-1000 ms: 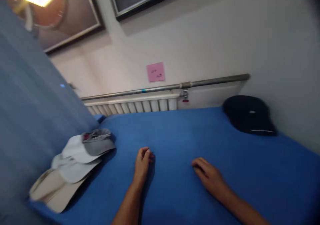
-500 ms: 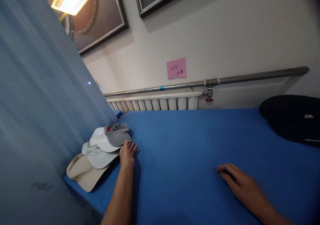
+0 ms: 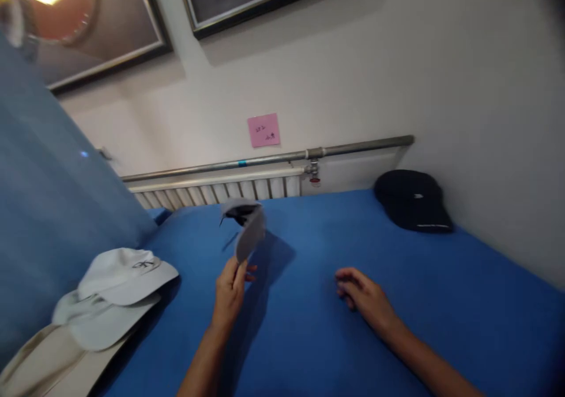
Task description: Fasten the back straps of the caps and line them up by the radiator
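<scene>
The left hand point(image 3: 228, 294) reaches forward, pinching the grey cap point(image 3: 251, 235) by its brim above the blue sheet point(image 3: 318, 238); the right hand point(image 3: 365, 297) is loosely half-curled; behind, a radiator point(image 3: 220, 192) lines the wall point(image 3: 353, 91).

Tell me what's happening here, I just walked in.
A person's left hand is holding a gray cap by its brim, raised above a blue-covered surface. The right hand holds nothing, its fingers loosely curled. On the left, a white cap, a pale cap and a beige cap lie overlapping in a row. A dark cap sits apart at the far right, by the wall.
</scene>
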`<state>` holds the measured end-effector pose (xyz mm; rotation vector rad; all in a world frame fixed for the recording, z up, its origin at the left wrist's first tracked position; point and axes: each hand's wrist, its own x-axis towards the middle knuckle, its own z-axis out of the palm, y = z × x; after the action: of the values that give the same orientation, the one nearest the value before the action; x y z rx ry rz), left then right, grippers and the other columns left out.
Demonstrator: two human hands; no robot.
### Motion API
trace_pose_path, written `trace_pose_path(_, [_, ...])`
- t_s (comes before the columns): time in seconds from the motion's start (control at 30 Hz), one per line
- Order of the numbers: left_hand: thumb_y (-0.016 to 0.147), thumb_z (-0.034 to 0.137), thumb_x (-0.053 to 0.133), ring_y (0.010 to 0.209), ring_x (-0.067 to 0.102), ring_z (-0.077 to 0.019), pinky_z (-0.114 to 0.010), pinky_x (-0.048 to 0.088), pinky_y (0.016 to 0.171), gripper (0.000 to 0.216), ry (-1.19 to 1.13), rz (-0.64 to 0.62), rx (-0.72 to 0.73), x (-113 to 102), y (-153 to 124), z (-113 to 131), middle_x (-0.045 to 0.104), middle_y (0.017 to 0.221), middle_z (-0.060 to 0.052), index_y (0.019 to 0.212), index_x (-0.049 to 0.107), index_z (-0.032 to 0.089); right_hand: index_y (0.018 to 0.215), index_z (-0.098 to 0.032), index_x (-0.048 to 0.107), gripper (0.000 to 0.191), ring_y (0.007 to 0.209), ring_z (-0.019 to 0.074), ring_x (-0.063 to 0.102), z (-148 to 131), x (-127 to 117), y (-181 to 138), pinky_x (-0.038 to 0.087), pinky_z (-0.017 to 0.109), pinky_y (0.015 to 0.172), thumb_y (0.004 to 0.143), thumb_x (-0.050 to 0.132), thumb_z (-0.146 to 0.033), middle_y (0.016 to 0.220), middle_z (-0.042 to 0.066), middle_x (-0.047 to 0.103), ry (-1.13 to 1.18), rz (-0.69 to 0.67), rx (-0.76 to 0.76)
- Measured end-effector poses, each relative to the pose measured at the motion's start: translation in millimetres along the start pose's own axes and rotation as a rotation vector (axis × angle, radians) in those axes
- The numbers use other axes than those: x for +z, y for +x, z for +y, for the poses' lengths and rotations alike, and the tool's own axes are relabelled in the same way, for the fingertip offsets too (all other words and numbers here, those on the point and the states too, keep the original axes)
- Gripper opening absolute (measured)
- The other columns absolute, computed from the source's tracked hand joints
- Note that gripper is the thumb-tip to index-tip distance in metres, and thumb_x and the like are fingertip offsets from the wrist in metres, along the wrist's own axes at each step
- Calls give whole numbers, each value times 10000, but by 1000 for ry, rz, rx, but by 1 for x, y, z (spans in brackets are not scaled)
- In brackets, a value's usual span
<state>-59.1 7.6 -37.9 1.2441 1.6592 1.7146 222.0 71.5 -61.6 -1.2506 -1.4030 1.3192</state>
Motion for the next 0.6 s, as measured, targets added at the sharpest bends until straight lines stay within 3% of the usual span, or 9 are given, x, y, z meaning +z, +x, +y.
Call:
trace_pose_path(0.07, [855, 316, 547, 989, 678, -237, -383, 540, 877, 268, 177, -253, 249, 16, -13, -6, 716, 1071, -101, 1053, 687, 202, 875, -202, 578, 186, 577, 131, 573, -3, -7, 3, 422, 240, 486, 699, 600, -257, 768, 20, 636, 316, 98, 86])
trace_pose_path(0.13, [883, 271, 496, 1106, 633, -240, -405, 500, 964, 266, 300, -419, 410, 24, -22, -14, 697, 1147, -102, 1057, 688, 210, 940, -212, 538, 280, 676, 143, 622, -5, -16, 6, 452, 230, 517, 673, 621, -202, 831, 24, 638, 573, 166, 146])
trace_pose_path(0.27, [895, 236, 479, 1132, 621, -228, -380, 515, 955, 280, 461, -530, 546, 24, -35, -19, 679, 1187, -84, 1111, 658, 233, 1002, -221, 493, 290, 678, 138, 631, -7, -35, 9, 466, 220, 507, 730, 591, -201, 793, 10, 610, 625, 240, 159])
trace_pose_path(0.37, [891, 254, 506, 1116, 630, -216, -339, 528, 933, 275, 519, -574, 580, 20, -52, -4, 679, 1184, -62, 1127, 647, 271, 1064, -216, 487, 301, 639, 136, 617, -5, -41, 8, 436, 209, 432, 791, 591, -289, 831, 22, 603, 540, 264, 170])
trace_pose_path(0.43, [882, 271, 525, 1077, 648, -204, -303, 536, 908, 249, 519, -686, 541, 17, -65, 14, 691, 1151, -48, 1093, 656, 283, 1100, -205, 495, 359, 585, 131, 592, -4, -40, 8, 396, 199, 380, 780, 626, -302, 800, 16, 593, 454, 256, 180])
trace_pose_path(0.53, [870, 341, 545, 820, 694, -168, -243, 567, 747, 193, 512, -975, 285, 15, -72, 48, 723, 934, -24, 985, 682, 268, 1124, -193, 526, 416, 501, 109, 538, -4, -36, 8, 357, 195, 352, 746, 674, -284, 743, -4, 581, 319, 220, 177])
trace_pose_path(0.6, [866, 433, 527, 567, 631, -140, -214, 529, 529, 257, 480, -980, 52, 18, -62, 65, 693, 727, 2, 968, 679, 253, 1120, -204, 546, 425, 461, 81, 495, -5, -33, 8, 342, 191, 354, 730, 695, -285, 779, -6, 598, 250, 205, 169])
